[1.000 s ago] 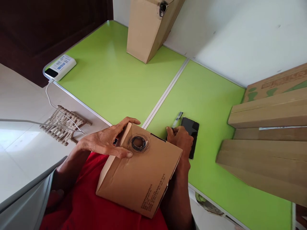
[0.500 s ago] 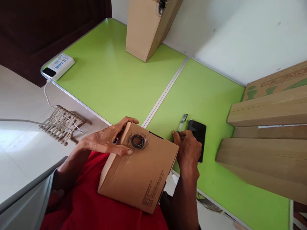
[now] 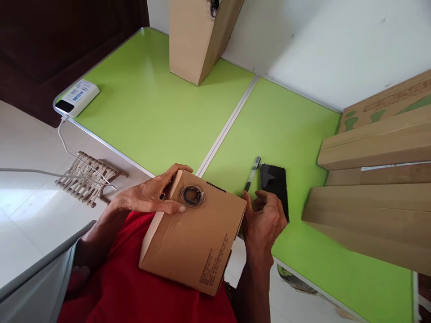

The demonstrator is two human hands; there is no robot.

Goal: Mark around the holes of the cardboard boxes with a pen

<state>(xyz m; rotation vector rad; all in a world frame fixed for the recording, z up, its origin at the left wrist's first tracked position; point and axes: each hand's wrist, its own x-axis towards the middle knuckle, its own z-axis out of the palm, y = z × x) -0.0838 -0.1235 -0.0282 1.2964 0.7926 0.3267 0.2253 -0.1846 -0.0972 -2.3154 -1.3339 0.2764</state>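
A brown cardboard box [image 3: 198,237] with a hole ringed in black scribble lies on my lap against the edge of the green table [image 3: 161,116]. My left hand [image 3: 151,197] grips the box's upper left corner, thumb on its top face. My right hand [image 3: 266,220] hovers just right of the box, fingers loosely curled and apart, holding nothing. A pen [image 3: 252,174] lies on the table just beyond its fingertips. Beside the pen lies a black phone [image 3: 274,186], face up.
A tall cardboard box [image 3: 195,40] stands at the back by the white wall. Stacked flat cartons [image 3: 373,184] fill the right side. A white power bank [image 3: 76,95] sits at the table's left corner, its cable running down to the floor near a slatted wooden piece [image 3: 85,177].
My right hand let go of the pen and drew back toward me; the pen now lies on the table beside the phone. My left hand stayed on the box.
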